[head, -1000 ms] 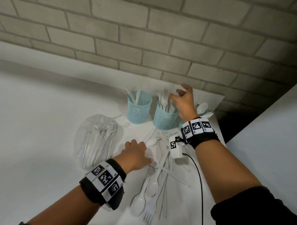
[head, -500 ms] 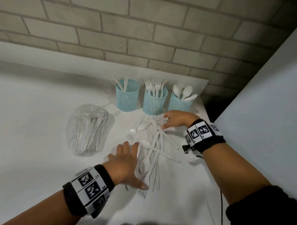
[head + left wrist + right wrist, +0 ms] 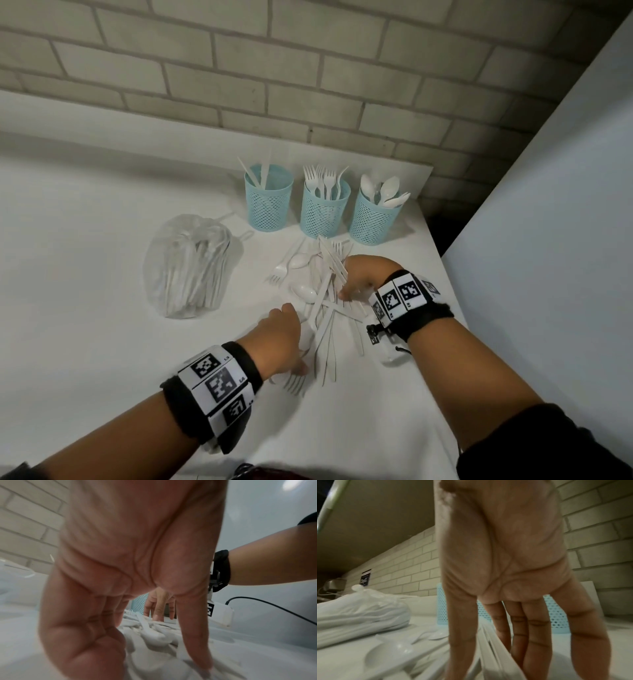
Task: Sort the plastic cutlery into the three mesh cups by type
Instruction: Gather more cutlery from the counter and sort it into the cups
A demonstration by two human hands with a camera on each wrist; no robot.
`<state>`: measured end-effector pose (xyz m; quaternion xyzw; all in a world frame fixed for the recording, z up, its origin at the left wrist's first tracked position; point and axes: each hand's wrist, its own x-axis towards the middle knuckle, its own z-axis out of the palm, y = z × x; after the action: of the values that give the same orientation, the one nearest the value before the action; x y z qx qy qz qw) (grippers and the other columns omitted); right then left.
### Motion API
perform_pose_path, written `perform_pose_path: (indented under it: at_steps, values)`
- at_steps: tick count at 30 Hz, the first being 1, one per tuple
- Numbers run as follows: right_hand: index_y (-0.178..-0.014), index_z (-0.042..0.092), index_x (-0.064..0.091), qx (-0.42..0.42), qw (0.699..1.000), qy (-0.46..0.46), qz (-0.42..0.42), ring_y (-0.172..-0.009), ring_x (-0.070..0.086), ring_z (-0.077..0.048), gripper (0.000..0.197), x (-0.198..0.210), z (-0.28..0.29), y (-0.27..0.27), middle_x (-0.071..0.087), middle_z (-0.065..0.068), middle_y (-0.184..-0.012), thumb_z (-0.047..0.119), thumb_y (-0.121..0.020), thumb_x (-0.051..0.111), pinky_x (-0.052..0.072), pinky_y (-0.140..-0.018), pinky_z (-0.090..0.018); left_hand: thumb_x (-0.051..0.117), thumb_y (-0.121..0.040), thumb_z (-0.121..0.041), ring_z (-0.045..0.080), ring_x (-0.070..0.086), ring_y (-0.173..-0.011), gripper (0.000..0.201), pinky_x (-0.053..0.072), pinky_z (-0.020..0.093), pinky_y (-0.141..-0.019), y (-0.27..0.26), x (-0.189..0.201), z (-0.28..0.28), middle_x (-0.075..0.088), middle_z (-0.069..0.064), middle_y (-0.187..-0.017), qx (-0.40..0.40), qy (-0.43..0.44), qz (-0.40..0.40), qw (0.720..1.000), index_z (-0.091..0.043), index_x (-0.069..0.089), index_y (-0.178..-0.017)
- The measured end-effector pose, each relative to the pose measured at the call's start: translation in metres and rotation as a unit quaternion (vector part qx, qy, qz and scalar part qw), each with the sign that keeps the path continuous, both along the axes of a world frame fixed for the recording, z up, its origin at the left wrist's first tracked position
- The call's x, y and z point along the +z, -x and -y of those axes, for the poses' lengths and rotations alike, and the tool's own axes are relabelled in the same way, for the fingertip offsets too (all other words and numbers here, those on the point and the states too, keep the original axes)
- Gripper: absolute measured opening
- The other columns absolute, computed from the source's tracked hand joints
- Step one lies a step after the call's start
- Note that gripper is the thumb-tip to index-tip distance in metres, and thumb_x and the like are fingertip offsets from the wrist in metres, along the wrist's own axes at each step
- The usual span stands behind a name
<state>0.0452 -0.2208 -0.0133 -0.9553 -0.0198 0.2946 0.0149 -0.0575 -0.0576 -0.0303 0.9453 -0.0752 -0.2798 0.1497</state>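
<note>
Three teal mesh cups stand in a row at the back: the left cup (image 3: pixel 269 202) holds knives, the middle cup (image 3: pixel 323 214) forks, the right cup (image 3: pixel 372 222) spoons. A loose pile of white cutlery (image 3: pixel 318 301) lies in front of them. My right hand (image 3: pixel 359 277) is at the pile's right side, and its thumb and fingers pinch a few knives (image 3: pixel 334 262), whose handles (image 3: pixel 489 649) run between them. My left hand (image 3: pixel 282 337) arches over the near left of the pile. Its thumb (image 3: pixel 197 649) and bent fingers rest on the cutlery.
A clear plastic bag of more cutlery (image 3: pixel 190 270) lies left of the pile. The brick wall (image 3: pixel 308 85) rises behind the cups. A pale panel (image 3: pixel 548 240) stands close on the right, past the table's right edge (image 3: pixel 442 274). A black cable (image 3: pixel 274 607) trails from my right wrist.
My right hand came down from the fork cup to the pile and closed on the knives. My left hand slid to the pile's near end and arched up from flat.
</note>
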Motion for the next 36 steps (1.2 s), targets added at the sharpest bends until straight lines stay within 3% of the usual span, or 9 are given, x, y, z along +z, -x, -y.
perform_pose_path:
  at_steps: [3, 7, 11, 14, 18, 23, 27, 30, 36]
  values:
    - [-0.109, 0.003, 0.051, 0.009, 1.000, 0.029, -0.004, -0.082, 0.058, -0.024, 0.036, 0.002, -0.007, 0.008, 0.063, -0.013, -0.104, 0.022, -0.084, 0.067, 0.048, -0.065, -0.031, 0.078, -0.074, -0.032, 0.025, 0.056, -0.110, 0.077, 0.051, 0.032, -0.090, -0.002, -0.002, -0.001, 0.052, 0.012, -0.123, -0.009, -0.014, -0.016, 1.000, -0.002, 0.031, -0.128]
    - [-0.085, 0.003, 0.054, -0.042, 0.998, -0.033, -0.021, -0.062, 0.056, -0.021, 0.011, 0.002, -0.012, 0.012, 0.058, -0.007, -0.070, 0.010, -0.083, 0.062, 0.049, -0.062, -0.029, 0.073, -0.079, -0.027, 0.024, 0.058, -0.107, 0.066, 0.049, 0.028, -0.086, -0.010, -0.004, -0.004, 0.056, 0.011, -0.119, -0.010, -0.013, 0.000, 1.000, 0.000, 0.036, -0.126]
    - [-0.092, 0.001, 0.056, -0.100, 0.989, -0.107, 0.014, -0.058, 0.052, -0.021, 0.012, -0.004, -0.017, 0.018, 0.056, -0.010, -0.071, 0.011, -0.086, 0.054, 0.045, -0.055, -0.026, 0.066, -0.082, -0.016, 0.020, 0.056, -0.085, 0.030, 0.042, 0.020, -0.059, -0.021, -0.008, -0.004, 0.053, 0.002, -0.085, 0.008, 0.009, -0.005, 1.000, -0.006, 0.048, -0.103]
    - [-0.110, -0.003, 0.057, -0.117, 0.983, -0.131, 0.051, -0.073, 0.055, -0.027, 0.028, -0.012, -0.020, 0.017, 0.061, -0.016, -0.096, 0.017, -0.090, 0.054, 0.043, -0.056, -0.025, 0.066, -0.082, -0.017, 0.019, 0.053, -0.085, 0.024, 0.042, 0.023, -0.066, -0.028, -0.010, -0.002, 0.048, 0.000, -0.078, 0.020, 0.018, -0.010, 1.000, -0.009, 0.045, -0.090]
    - [-0.114, -0.006, 0.055, -0.148, 0.975, -0.145, 0.078, -0.105, 0.061, -0.035, 0.033, -0.018, -0.021, 0.015, 0.062, -0.020, -0.115, 0.017, -0.090, 0.056, 0.050, -0.084, -0.034, 0.065, -0.082, -0.020, 0.017, 0.054, -0.077, 0.024, 0.039, 0.019, -0.057, -0.036, -0.014, -0.002, 0.049, -0.002, -0.073, 0.047, 0.054, -0.004, 0.997, -0.015, 0.043, -0.074]
    - [-0.062, 0.013, 0.034, -0.205, 0.958, -0.167, 0.108, -0.079, 0.050, -0.023, 0.034, -0.023, -0.024, 0.015, 0.041, -0.002, -0.065, 0.015, -0.083, 0.060, 0.034, -0.049, -0.021, 0.062, -0.084, -0.023, 0.019, 0.054, -0.081, 0.018, 0.041, 0.024, -0.068, -0.041, -0.021, 0.003, 0.049, -0.002, -0.071, 0.054, 0.060, 0.025, 0.996, -0.009, 0.053, -0.088]
    - [-0.061, 0.011, 0.033, -0.232, 0.944, -0.201, 0.118, -0.067, 0.047, -0.024, 0.030, -0.026, -0.026, 0.015, 0.040, -0.004, -0.062, 0.002, -0.083, 0.052, 0.040, -0.052, -0.023, 0.060, -0.084, -0.018, 0.017, 0.055, -0.072, 0.010, 0.041, 0.019, -0.056, -0.046, -0.022, 0.001, 0.054, -0.001, -0.072, 0.070, 0.077, 0.015, 0.994, -0.009, 0.059, -0.087]
    - [-0.081, 0.000, 0.046, -0.266, 0.925, -0.254, 0.093, -0.084, 0.055, -0.029, 0.005, -0.026, -0.019, 0.011, 0.050, -0.012, -0.080, 0.000, -0.084, 0.049, 0.053, -0.075, -0.036, 0.057, -0.087, -0.023, 0.015, 0.055, -0.064, 0.016, 0.040, 0.017, -0.052, -0.048, -0.023, -0.003, 0.055, -0.002, -0.070, 0.088, 0.099, 0.025, 0.991, -0.008, 0.059, -0.084]
    - [-0.086, -0.002, 0.055, -0.349, 0.857, -0.379, 0.010, -0.067, 0.062, -0.031, 0.009, -0.021, -0.005, 0.010, 0.061, -0.017, -0.073, 0.005, -0.090, 0.052, 0.057, -0.076, -0.044, 0.072, -0.079, -0.032, 0.016, 0.050, -0.081, 0.034, 0.041, 0.023, -0.074, -0.035, -0.018, 0.006, 0.049, -0.003, -0.073, 0.041, 0.056, 0.060, 0.996, -0.014, 0.045, -0.073]
